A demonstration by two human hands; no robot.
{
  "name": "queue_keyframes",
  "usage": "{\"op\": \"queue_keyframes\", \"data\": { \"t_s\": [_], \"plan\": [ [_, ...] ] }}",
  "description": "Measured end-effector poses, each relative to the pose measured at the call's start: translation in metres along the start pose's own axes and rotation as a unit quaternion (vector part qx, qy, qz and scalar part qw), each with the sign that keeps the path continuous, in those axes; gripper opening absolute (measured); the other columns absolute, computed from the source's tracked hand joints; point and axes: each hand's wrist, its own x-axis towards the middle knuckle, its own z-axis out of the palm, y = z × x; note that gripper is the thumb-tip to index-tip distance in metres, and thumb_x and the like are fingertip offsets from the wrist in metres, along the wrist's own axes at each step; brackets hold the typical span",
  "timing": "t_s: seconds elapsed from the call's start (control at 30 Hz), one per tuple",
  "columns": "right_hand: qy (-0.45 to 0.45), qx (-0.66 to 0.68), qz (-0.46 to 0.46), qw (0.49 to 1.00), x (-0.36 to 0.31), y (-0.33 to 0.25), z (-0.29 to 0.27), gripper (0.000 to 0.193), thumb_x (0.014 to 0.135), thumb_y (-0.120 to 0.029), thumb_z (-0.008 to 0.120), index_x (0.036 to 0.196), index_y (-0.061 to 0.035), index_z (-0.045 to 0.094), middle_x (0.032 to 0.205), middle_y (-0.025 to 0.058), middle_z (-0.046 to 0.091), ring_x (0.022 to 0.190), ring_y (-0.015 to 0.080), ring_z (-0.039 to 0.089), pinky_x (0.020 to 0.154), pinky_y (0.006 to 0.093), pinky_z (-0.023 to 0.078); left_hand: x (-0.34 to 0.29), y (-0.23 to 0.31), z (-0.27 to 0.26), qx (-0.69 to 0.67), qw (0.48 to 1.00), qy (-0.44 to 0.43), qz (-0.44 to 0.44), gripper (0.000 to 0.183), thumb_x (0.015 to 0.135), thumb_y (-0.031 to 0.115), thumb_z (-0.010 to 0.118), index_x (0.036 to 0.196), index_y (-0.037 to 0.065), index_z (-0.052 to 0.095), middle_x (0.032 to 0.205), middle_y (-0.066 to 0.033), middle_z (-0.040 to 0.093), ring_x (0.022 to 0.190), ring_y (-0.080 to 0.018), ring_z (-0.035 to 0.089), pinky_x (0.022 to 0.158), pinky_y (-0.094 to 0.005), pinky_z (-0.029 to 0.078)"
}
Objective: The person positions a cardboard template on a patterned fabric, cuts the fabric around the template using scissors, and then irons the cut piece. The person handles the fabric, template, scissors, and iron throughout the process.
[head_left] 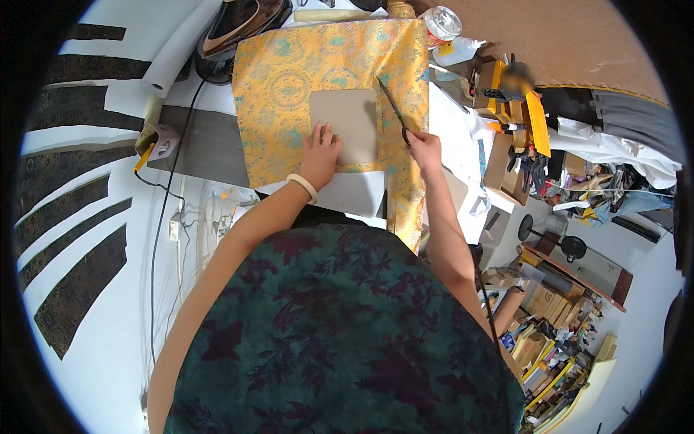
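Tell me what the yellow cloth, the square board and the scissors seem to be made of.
Yellow cloth: likely woven brocade with a slight sheen; it creases softly and bears blue-green medallions.
Square board: probably card, matt grey-brown, judging by its flat face and straight edges.
Scissors: slim, dark blades, probably metal; the right hand mostly hides the handles.

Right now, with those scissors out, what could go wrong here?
The scissors in the right hand point along the grey-brown board's right side, so a slip might stray into the patterned yellow fabric or nick the board.
The left hand rests only on the board's lower left part, so its upper right corner could shift.
The white bottle sits near the fabric's upper right corner; a tug might knock it.
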Motion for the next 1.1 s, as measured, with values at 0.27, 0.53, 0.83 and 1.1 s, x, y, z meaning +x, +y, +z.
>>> {"op": "queue_keyframes", "data": {
  "t_s": [0.27, 0.53, 0.83, 1.1],
  "plan": [
    [-0.076, -0.344, -0.157, 0.923, 0.062, -0.072, -0.077, 0.043, 0.077, -0.046, 0.080, 0.099, -0.0088, 0.083, 0.078, 0.0124, 0.076, 0.074, 0.0260, 0.073, 0.074, 0.0373, 0.056, 0.006, 0.008, 0.005, 0.055, 0.997, -0.043, -0.033, 0.076, 0.087, 0.021, 0.079, 0.153, 0.012, 0.043, 0.167, -0.0236, 0.022, 0.157, -0.0463, 0.014, 0.115, -0.0772, 0.022],
    [-0.177, -0.461, -0.248, 0.833, 0.109, -0.124, -0.104, 0.040, 0.076, -0.042, 0.082, 0.096, -0.0067, 0.082, 0.080, 0.0171, 0.074, 0.077, 0.0290, 0.071, 0.073, 0.0396, 0.054, 0.005, 0.015, -0.002, 0.057, 0.995, -0.059, -0.050, 0.081, 0.087, 0.024, 0.080, 0.157, 0.013, 0.040, 0.170, -0.0211, 0.018, 0.159, -0.0431, 0.011, 0.118, -0.0735, 0.022],
    [-0.244, -0.414, -0.176, 0.859, 0.144, -0.131, -0.106, 0.036, 0.083, -0.034, 0.083, 0.098, -0.0017, 0.082, 0.072, 0.0075, 0.068, 0.066, 0.0143, 0.058, 0.065, 0.0331, 0.048, -0.011, 0.017, -0.002, 0.053, 0.997, -0.033, -0.052, 0.079, 0.086, 0.024, 0.080, 0.154, 0.014, 0.043, 0.169, -0.0201, 0.021, 0.158, -0.0421, 0.015, 0.117, -0.0719, 0.023],
    [-0.329, -0.343, -0.125, 0.871, 0.168, -0.122, -0.105, 0.042, 0.085, -0.044, 0.086, 0.089, -0.0025, 0.082, 0.064, -0.0032, 0.058, 0.061, 0.0073, 0.048, 0.057, 0.0275, 0.039, -0.023, 0.021, -0.005, 0.023, 0.996, -0.046, -0.071, 0.078, 0.086, 0.022, 0.079, 0.155, 0.015, 0.043, 0.170, -0.0191, 0.021, 0.159, -0.0403, 0.013, 0.120, -0.0706, 0.021]
  ]
}}
